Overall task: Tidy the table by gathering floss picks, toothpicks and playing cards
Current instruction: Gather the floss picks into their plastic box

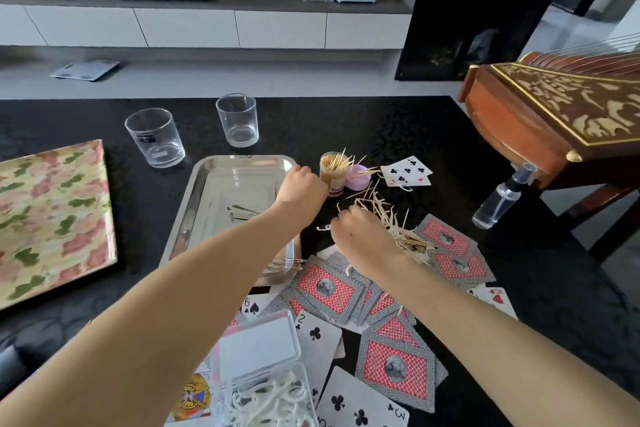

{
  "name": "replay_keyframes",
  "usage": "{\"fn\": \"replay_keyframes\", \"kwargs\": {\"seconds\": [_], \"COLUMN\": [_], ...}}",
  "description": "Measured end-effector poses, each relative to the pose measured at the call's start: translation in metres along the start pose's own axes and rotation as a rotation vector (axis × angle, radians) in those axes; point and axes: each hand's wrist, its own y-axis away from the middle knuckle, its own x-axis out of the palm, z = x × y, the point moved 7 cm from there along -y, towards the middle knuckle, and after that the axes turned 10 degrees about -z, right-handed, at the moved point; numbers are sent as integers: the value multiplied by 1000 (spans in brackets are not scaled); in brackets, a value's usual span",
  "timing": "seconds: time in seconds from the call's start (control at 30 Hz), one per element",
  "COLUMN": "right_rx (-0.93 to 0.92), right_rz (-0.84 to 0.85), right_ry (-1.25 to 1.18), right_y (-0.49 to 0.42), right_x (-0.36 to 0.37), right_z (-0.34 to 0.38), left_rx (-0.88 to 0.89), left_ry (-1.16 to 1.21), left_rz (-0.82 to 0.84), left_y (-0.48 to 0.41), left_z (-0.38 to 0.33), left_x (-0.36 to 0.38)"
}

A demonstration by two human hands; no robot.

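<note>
Head view, looking down on a black table (363, 121).

Left grip (302, 184): fingers curled, back of hand to the camera, knuckles just beside the left side of the toothpick jar (331, 172). Cannot tell whether it holds anything. The jar stands upright above centre of the frame, open and packed with toothpicks, some fanning out to the right. A round pink lid (359, 177) lies just right of the jar.

Right grip (362, 236): fingers curled downward onto the loose toothpicks (393, 220), a tangled pile right of centre. Fingertips are hidden, so I cannot tell whether it is pinching any. A white floss pick (323, 227) lies at the left edge of this hand.

Playing cards (327, 288): mostly face down with red backs, scattered from centre to lower right under the right forearm, some overlapping the pile. A few are face up at the bottom of the frame. Another few, a six of clubs on top, lie right of the lid.

Clear floss pick box (258, 345): bottom centre, lid up, white floss picks inside.

Steel tray (239, 166): left of the jar, under the left forearm, with nail clippers (242, 213) in it.

Also noted: two empty glasses (156, 137) upper left of the tray, a floral box (52, 218) at the left edge, a spray bottle (498, 199) and a carved zither (554, 107) at right.
</note>
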Motion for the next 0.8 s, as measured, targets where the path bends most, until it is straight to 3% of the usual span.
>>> {"fn": "replay_keyframes", "kwargs": {"seconds": [0.13,0.3,0.5,0.8], "right_rx": [113,391,743,1171], "right_rz": [-112,-308,-288,-311], "right_ry": [-84,-471,-730,-1223], "right_y": [5,18,36,61], "right_x": [-6,-12,-8,-6], "right_z": [-6,-40,-76,-100], "left_rx": [83,156,7,-196], "left_ry": [-34,-24,300,474], "left_rz": [-17,52,183,188], "left_y": [-7,-15,-9,5], "left_z": [0,8,4,-8], "left_x": [1,5,15,16]}}
